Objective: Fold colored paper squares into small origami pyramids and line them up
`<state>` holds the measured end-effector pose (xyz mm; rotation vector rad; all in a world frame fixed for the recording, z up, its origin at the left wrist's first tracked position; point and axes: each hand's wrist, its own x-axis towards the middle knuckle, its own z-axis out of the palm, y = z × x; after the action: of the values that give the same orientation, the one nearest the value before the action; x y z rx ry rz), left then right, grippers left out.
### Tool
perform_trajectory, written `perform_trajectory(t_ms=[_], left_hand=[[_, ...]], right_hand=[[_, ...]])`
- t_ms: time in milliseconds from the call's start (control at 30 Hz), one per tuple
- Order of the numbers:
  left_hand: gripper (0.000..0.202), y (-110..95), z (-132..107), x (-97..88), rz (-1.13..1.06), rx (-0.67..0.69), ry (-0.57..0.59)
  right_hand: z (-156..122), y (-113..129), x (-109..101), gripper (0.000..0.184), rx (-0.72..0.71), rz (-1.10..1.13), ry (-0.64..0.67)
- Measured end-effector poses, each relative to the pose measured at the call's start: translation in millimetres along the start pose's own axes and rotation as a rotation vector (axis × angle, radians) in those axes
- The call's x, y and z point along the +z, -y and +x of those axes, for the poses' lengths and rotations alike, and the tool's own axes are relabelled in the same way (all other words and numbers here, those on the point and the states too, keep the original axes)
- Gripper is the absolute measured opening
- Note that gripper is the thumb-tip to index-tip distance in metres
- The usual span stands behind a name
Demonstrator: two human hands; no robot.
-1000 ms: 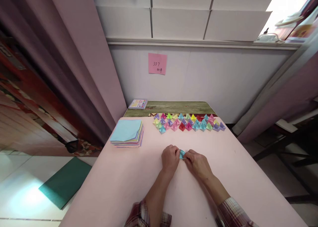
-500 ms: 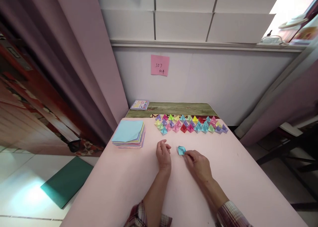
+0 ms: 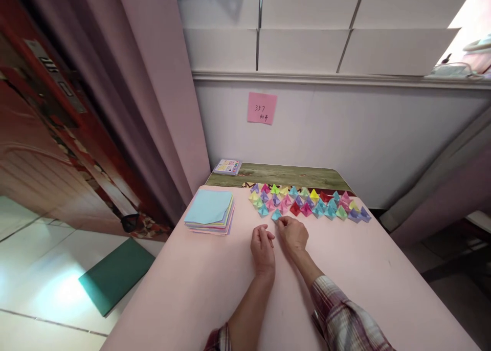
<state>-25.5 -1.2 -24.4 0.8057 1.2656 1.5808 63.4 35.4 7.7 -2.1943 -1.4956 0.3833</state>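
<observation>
My right hand pinches the edge of a light blue folded paper boat between thumb and fingertips. The boat sits just in front of the nearest row of paper boats, close to another blue boat on its left. My left hand rests on its side on the pink tabletop, fingers loosely bent and slightly apart, holding nothing. Several rows of small folded paper boats in many colours, among them a red boat, stand beyond both hands.
At the left lies a stack of square coloured paper, light blue on top. A small packet lies on the green wood-patterned strip by the wall. A pink note hangs on the wall. On the floor lies a green board.
My right hand has carried the blue boat away from me and a little left, up to the front row. My left hand stays nearly still. The camera view has turned left and up slightly.
</observation>
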Motion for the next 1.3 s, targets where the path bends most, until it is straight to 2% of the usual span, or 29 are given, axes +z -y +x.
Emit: perform_trajectory(t_ms=[100,300,500,600,700,967,1133,1233,1300], left_hand=[[0.035,0,0,-0.4,-0.019,-0.016,0.045],[0.035,0,0,-1.8,0.033,-0.004,0.055],[0.033,2,-1,-1.7,0.075,0.011,0.065],[0.031,2,-1,-1.3,0.084,0.005,0.063],[0.03,2,-2,-0.9,0.093,0.002,0.066],[0.028,2,-1,-0.7,0.138,0.029,0.056],[0.026,2,0,-1.0,0.159,0.036,0.042],[0.027,0,-1,-1.3,0.15,0.03,0.043],[0.028,-2,-2,-1.4,0.145,0.027,0.05]], right_hand=[[5,4,5,0.028,-0.002,0.025,-0.01],[2,-1,11,0.03,-0.045,0.063,-0.016],[8,-11,15,0.027,-0.216,0.001,-0.027],[11,-11,17,0.023,-0.252,-0.012,-0.025],[11,-9,17,0.022,-0.227,-0.028,-0.036],[15,2,20,0.024,-0.057,-0.059,-0.042],[16,11,19,0.025,-0.04,-0.019,-0.038],[9,6,12,0.031,-0.066,0.037,-0.053],[0,-8,4,0.035,-0.077,0.145,-0.104]])
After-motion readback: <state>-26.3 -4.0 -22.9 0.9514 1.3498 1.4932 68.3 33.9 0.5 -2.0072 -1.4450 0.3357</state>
